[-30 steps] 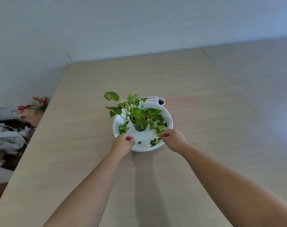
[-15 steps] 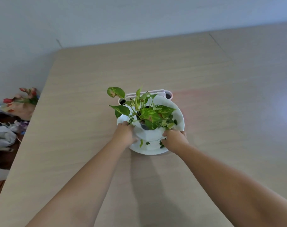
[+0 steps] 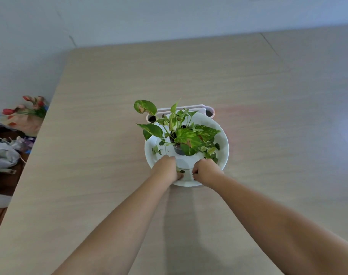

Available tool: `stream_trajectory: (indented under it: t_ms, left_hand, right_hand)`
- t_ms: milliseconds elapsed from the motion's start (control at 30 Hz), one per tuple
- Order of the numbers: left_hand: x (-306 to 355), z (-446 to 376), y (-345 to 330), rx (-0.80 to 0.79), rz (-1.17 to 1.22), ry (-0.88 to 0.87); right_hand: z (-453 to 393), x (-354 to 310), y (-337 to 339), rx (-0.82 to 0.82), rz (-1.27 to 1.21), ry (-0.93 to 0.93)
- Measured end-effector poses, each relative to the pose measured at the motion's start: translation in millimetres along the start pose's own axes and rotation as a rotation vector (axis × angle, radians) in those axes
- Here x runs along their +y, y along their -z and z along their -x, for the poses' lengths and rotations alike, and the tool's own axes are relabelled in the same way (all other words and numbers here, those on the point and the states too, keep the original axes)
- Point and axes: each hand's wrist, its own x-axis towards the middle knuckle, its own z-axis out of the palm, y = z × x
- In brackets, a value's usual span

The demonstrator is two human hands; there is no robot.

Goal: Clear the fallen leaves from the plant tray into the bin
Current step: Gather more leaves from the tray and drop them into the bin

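A white round plant tray sits mid-table with a small dark pot holding a green variegated plant. Loose fallen leaves lie on the tray's right side, and a few fallen leaves on its left. My left hand rests on the tray's near left with fingers curled, green leaf bits showing at its fingertips. My right hand is on the near right, closed like a fist; its contents are hidden. A small pink-and-white bin stands just behind the tray, partly hidden by the plant.
The tray stands on a light wooden table set against a pale wall. Off the table's left edge are a bunch of red and pink flowers and crumpled plastic bags on a lower dark surface.
Both hands went forward onto the leaf piles, then drew back to the tray's near rim and closed. The leaf piles near the front of the tray are thinner. The camera tilted slightly.
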Motion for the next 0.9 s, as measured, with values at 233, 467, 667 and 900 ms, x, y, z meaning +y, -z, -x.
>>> stream_trajectory:
  t_ms: [233, 467, 667, 900]
  left_hand:
    - [-0.4, 4.1, -2.0, 0.073, 0.165, -0.008]
    - [11.3, 4.1, -4.4, 0.108, 0.122, 0.018]
    - [2.2, 0.2, 2.2, 0.08, 0.135, 0.024]
    - [-1.5, 0.5, 7.6, 0.003, 0.047, -0.05]
  right_hand:
    - [-0.4, 10.9, 6.0, 0.103, -0.132, -0.015]
    - [-2.0, 4.4, 1.2, 0.079, -0.025, -0.052]
    - [-8.8, 4.8, 0.0, 0.096, 0.003, -0.028]
    - [-7.6, 4.6, 6.5, 0.017, 0.052, -0.016]
